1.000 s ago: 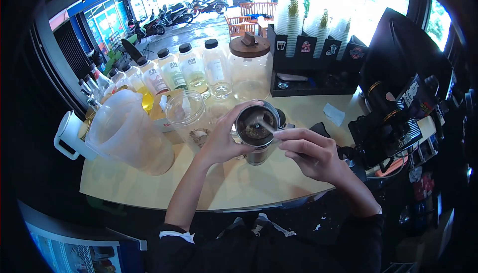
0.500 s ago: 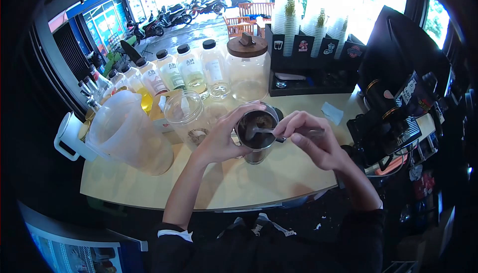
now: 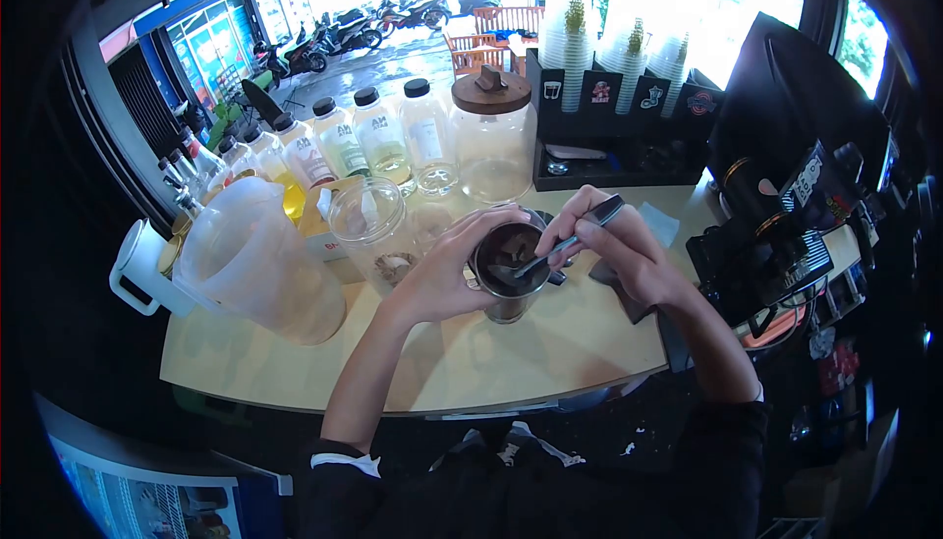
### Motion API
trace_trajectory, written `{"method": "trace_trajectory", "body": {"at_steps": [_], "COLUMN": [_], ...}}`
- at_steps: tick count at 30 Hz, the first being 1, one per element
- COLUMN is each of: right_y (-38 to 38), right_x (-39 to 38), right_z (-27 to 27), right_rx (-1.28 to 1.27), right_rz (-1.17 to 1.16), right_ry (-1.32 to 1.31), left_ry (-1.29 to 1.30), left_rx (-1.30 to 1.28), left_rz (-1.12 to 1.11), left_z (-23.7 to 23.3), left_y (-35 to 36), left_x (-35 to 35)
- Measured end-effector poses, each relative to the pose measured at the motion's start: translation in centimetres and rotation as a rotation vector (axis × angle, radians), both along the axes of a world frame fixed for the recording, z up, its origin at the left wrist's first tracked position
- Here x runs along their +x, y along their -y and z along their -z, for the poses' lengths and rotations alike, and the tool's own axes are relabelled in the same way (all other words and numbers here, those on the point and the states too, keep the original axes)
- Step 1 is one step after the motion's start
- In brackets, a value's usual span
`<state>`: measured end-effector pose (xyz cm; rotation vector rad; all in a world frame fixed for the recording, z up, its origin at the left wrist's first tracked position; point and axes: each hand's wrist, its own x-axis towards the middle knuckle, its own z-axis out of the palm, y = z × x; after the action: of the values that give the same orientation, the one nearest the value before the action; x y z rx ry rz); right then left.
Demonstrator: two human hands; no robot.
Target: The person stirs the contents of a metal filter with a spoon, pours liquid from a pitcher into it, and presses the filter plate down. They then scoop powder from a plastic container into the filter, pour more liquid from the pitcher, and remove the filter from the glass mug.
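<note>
A tall glass vessel (image 3: 506,288) with dark brown contents stands upright on the light wooden counter (image 3: 442,372). My left hand (image 3: 447,269) is wrapped round its left side near the rim. Above its right edge, my right hand (image 3: 619,249) grips a metal spoon (image 3: 580,234) by the handle, slanted down to the left. The spoon's lower end is inside the vessel, at the dark contents. An open clear jar (image 3: 368,220) stands just left of my left hand.
Left on the counter are a large translucent pitcher (image 3: 260,264) and a white jug (image 3: 147,269). Behind stand capped bottles (image 3: 381,141), a wooden-lidded jar (image 3: 493,146) and a black cup holder (image 3: 589,161) with stacked cups. Black equipment (image 3: 756,244) is at the right.
The spoon has gone from nearly level to steeply slanted, with its handle raised. My right hand has turned and lifted slightly. My left hand still holds the vessel.
</note>
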<state>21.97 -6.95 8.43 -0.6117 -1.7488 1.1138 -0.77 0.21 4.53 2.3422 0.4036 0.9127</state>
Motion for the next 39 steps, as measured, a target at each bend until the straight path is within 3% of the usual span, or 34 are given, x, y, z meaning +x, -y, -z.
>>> {"method": "trace_trajectory", "body": {"at_steps": [19,23,25,29,31,35,39], "right_y": [0.0,-0.3,-0.8,-1.3,-1.1,-1.5,-1.2], "right_x": [-0.2,-1.0,-0.7,-0.4,-0.7,-0.9,-1.4], "right_z": [-1.6,-1.0,-1.1,-1.6,-2.0,-2.2,-2.2], "right_rx": [0.175,0.117,0.142,0.099,0.139,0.199,0.176], "right_rz": [0.131,0.131,0.114,0.183,0.152,0.233,0.166], "right_ry": [0.22,-0.012,0.177,0.092,0.292,0.188,0.285], "left_ry": [0.006,0.011,0.0,0.005,-0.002,0.021,-0.006], "left_rx": [0.001,0.015,0.037,0.037,0.034,0.003,0.041], "left_rz": [-0.034,-0.041,-0.043,-0.064,-0.063,-0.041,-0.067], "left_z": [-0.2,-0.7,-0.8,-0.6,-0.7,-0.4,-0.5], "left_y": [0.2,0.6,0.7,0.6,0.6,0.4,0.3], "left_x": [-0.1,0.0,0.0,0.0,-0.1,0.1,-0.2]}}
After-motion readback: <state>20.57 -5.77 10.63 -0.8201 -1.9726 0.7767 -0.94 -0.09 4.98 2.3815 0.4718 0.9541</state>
